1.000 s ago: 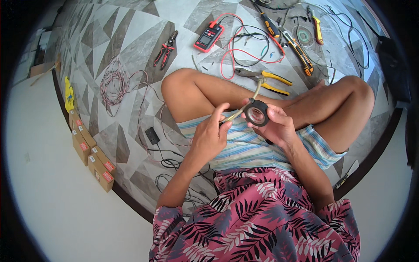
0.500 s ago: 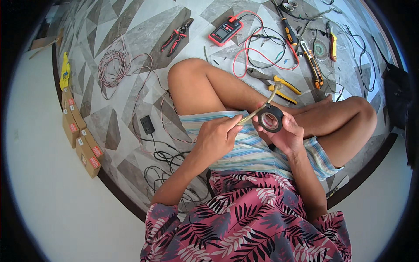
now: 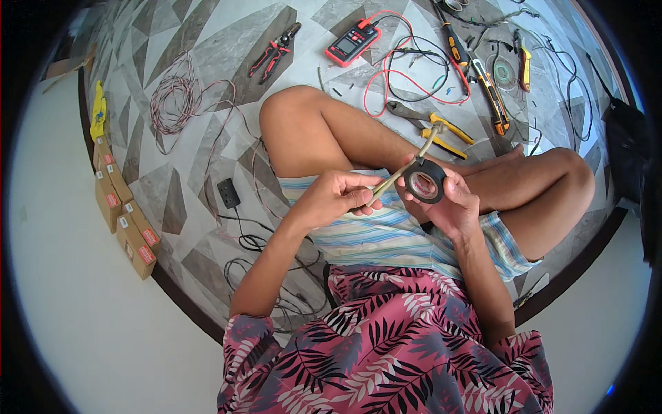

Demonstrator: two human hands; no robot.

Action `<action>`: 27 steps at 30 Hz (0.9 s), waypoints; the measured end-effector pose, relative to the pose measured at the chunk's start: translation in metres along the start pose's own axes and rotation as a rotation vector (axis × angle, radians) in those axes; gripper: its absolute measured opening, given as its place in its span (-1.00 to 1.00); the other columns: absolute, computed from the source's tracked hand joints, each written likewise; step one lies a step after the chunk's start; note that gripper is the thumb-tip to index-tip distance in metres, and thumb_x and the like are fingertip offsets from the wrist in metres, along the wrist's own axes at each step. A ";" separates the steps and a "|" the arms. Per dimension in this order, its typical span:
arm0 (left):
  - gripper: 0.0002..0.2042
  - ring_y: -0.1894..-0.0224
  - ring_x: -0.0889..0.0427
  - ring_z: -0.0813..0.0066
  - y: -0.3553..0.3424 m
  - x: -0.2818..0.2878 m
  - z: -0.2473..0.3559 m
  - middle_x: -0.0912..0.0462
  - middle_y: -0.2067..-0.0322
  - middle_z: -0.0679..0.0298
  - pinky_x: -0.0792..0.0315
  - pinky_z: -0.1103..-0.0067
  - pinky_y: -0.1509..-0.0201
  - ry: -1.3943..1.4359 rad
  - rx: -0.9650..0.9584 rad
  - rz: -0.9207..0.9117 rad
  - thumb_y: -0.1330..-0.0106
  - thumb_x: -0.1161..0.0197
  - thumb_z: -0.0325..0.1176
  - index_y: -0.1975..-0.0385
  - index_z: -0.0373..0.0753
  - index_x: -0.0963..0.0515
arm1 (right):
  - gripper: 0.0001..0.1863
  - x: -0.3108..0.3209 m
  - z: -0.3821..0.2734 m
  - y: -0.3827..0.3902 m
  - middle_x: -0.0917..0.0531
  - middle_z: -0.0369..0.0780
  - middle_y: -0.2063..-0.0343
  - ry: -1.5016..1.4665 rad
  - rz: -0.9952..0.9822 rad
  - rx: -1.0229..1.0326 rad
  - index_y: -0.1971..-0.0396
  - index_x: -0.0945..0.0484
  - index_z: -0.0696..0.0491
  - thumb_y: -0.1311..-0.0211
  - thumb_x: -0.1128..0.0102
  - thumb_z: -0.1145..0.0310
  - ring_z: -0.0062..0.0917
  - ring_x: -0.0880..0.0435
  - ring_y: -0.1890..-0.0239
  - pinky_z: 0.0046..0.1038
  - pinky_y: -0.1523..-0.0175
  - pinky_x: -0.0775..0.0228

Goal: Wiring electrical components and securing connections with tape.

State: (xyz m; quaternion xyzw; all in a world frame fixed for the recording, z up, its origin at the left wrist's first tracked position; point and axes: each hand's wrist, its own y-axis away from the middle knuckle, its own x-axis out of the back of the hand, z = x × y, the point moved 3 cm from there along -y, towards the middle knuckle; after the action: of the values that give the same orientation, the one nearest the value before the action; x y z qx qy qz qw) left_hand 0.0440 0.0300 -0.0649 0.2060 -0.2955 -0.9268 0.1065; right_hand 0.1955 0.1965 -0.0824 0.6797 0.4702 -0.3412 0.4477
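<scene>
Above my lap, my left hand (image 3: pixel 339 199) pinches the lower end of a beige cable (image 3: pixel 390 181). The cable slants up to the right, and its far end is looped or knotted above my crossed shins. A roll of black electrical tape (image 3: pixel 425 182) sits in my right hand (image 3: pixel 455 206), with the thumb and fingers around its rim. The tape roll touches the cable, and a bit of black tape shows on the cable at the roll's upper edge. Just beyond the cable lie yellow-handled pliers (image 3: pixel 452 136) on the floor.
Red-handled pliers (image 3: pixel 274 53), a red multimeter (image 3: pixel 352 43) with leads, a cutter knife (image 3: pixel 491 98) and a screwdriver (image 3: pixel 452 43) lie beyond my knees. At left are coiled wire (image 3: pixel 174 103), a black socket (image 3: pixel 228 194) on a cord, and small cardboard boxes (image 3: pixel 136 241) along the wall.
My left hand has turned slightly, its fingers shifting lower along the cable's near end. The tape roll has moved only slightly, still in my right hand.
</scene>
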 end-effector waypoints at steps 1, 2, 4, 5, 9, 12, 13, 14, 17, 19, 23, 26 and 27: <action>-0.63 0.34 -0.54 0.65 -0.001 -0.003 0.005 -0.69 0.31 0.25 -0.50 0.61 0.18 -0.082 -0.021 0.040 -0.52 -0.06 -0.34 -0.24 -0.35 -0.45 | -0.47 -0.001 -0.002 0.001 -0.42 0.10 -0.25 0.013 0.038 0.020 0.02 -0.55 0.37 -0.25 -0.32 0.18 -0.21 -0.59 -0.10 -0.28 -0.14 -0.45; -0.61 0.33 -0.55 0.63 -0.002 -0.007 0.011 -0.70 0.29 0.22 -0.50 0.60 0.19 -0.164 -0.043 0.080 -0.51 -0.09 -0.33 -0.25 -0.35 -0.43 | -0.47 -0.002 -0.004 0.002 -0.42 0.10 -0.25 0.015 0.046 0.028 0.02 -0.55 0.37 -0.25 -0.32 0.18 -0.21 -0.59 -0.10 -0.28 -0.14 -0.45; -0.60 0.28 -0.56 0.58 0.005 -0.015 0.016 -0.68 0.25 0.18 -0.48 0.58 0.14 -0.237 -0.032 0.131 -0.51 -0.10 -0.29 -0.23 -0.37 -0.44 | -0.57 0.001 -0.004 0.000 -0.41 0.08 -0.27 0.026 0.058 0.071 0.13 -0.60 0.32 -0.26 -0.32 0.20 -0.18 -0.59 -0.10 -0.24 -0.12 -0.44; -0.58 0.23 -0.57 0.53 0.007 -0.019 0.017 -0.67 0.20 0.15 -0.47 0.56 0.10 -0.310 -0.025 0.179 -0.51 -0.11 -0.24 -0.22 -0.39 -0.45 | -0.57 0.002 -0.004 -0.001 -0.41 0.08 -0.27 0.024 0.058 0.071 0.13 -0.60 0.32 -0.26 -0.32 0.20 -0.18 -0.59 -0.10 -0.24 -0.12 -0.44; -0.62 0.32 -0.62 0.20 0.007 -0.033 0.028 -0.64 0.23 -0.03 -0.47 0.42 0.19 -0.596 -0.314 0.286 -0.45 -0.14 -0.33 -0.16 -0.42 -0.46 | -0.64 -0.001 -0.008 -0.001 -0.39 0.05 -0.30 0.048 0.034 0.063 0.23 -0.63 0.25 -0.27 -0.31 0.19 -0.18 -0.57 -0.13 -0.22 -0.12 -0.43; -0.71 0.28 -0.61 -0.01 0.009 -0.031 0.026 -0.62 0.24 -0.08 -0.46 0.33 0.16 -0.815 -0.410 0.415 -0.43 -0.12 -0.38 -0.03 -0.44 -0.50 | -0.66 -0.008 -0.007 0.002 -0.39 0.02 -0.31 0.068 0.049 0.025 0.27 -0.63 0.23 -0.28 -0.32 0.19 -0.22 -0.57 -0.14 -0.23 -0.18 -0.41; -0.73 0.26 -0.60 -0.04 0.009 -0.029 0.027 -0.62 0.25 -0.08 -0.45 0.29 0.16 -0.793 -0.377 0.427 -0.42 -0.13 -0.39 0.01 -0.44 -0.51 | -0.67 -0.010 -0.005 0.004 -0.38 0.01 -0.31 0.084 0.085 0.008 0.29 -0.64 0.22 -0.29 -0.32 0.19 -0.24 -0.57 -0.14 -0.24 -0.21 -0.39; -0.75 0.25 -0.60 -0.07 0.011 -0.027 0.029 -0.62 0.26 -0.08 -0.44 0.26 0.16 -0.771 -0.344 0.440 -0.42 -0.13 -0.40 0.04 -0.44 -0.53 | -0.67 -0.013 -0.002 0.010 -0.38 0.01 -0.31 0.083 0.086 0.011 0.29 -0.64 0.22 -0.29 -0.32 0.19 -0.24 -0.57 -0.14 -0.24 -0.21 -0.39; -0.77 0.27 -0.59 -0.07 0.018 -0.011 0.036 -0.61 0.30 -0.08 -0.42 0.24 0.17 -0.744 -0.170 0.503 -0.41 -0.12 -0.42 0.07 -0.45 -0.55 | -0.73 -0.038 0.016 0.033 -0.43 0.01 -0.27 1.042 -0.055 0.041 0.37 -0.65 0.19 -0.16 -0.41 0.26 -0.19 -0.58 -0.14 -0.22 -0.23 -0.38; -0.76 0.27 -0.60 -0.02 0.021 -0.008 0.040 -0.63 0.29 -0.06 -0.44 0.30 0.16 -0.773 -0.194 0.482 -0.42 -0.12 -0.41 0.06 -0.42 -0.56 | -0.76 -0.059 0.031 0.040 -0.45 0.01 -0.25 1.287 -0.180 0.085 0.40 -0.65 0.18 -0.09 -0.45 0.30 -0.15 -0.57 -0.14 -0.21 -0.23 -0.38; -0.75 0.25 -0.64 0.02 0.026 -0.007 0.038 -0.65 0.25 -0.05 -0.47 0.36 0.12 -0.817 -0.324 0.468 -0.42 -0.14 -0.39 0.03 -0.42 -0.56 | -0.77 -0.073 0.042 0.035 -0.56 -0.05 -0.10 1.622 -0.366 0.410 0.41 -0.64 0.14 0.04 -0.48 0.38 -0.17 -0.59 -0.05 -0.20 -0.15 -0.40; -0.74 0.23 -0.64 -0.02 0.031 -0.012 0.042 -0.66 0.22 -0.05 -0.47 0.34 0.10 -0.823 -0.318 0.441 -0.40 -0.17 -0.40 0.03 -0.43 -0.56 | -0.79 -0.070 0.017 0.008 -0.63 -0.13 0.04 1.627 -0.095 0.659 0.36 -0.63 0.11 0.04 -0.44 0.45 -0.19 -0.60 0.01 -0.16 -0.05 -0.42; -0.74 0.23 -0.64 -0.02 0.032 -0.013 0.041 -0.66 0.22 -0.05 -0.47 0.34 0.10 -0.816 -0.317 0.447 -0.40 -0.17 -0.40 0.03 -0.43 -0.56 | -0.81 -0.076 0.007 -0.011 -0.65 -0.13 0.08 1.735 -0.144 0.715 0.36 -0.63 0.11 0.04 -0.40 0.52 -0.19 -0.61 0.04 -0.19 -0.01 -0.44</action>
State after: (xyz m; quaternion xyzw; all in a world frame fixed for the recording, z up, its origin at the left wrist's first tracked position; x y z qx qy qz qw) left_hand 0.0395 0.0293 -0.0119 -0.2612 -0.2054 -0.9199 0.2084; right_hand 0.1600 0.1660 -0.0213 0.7629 0.5478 0.1336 -0.3163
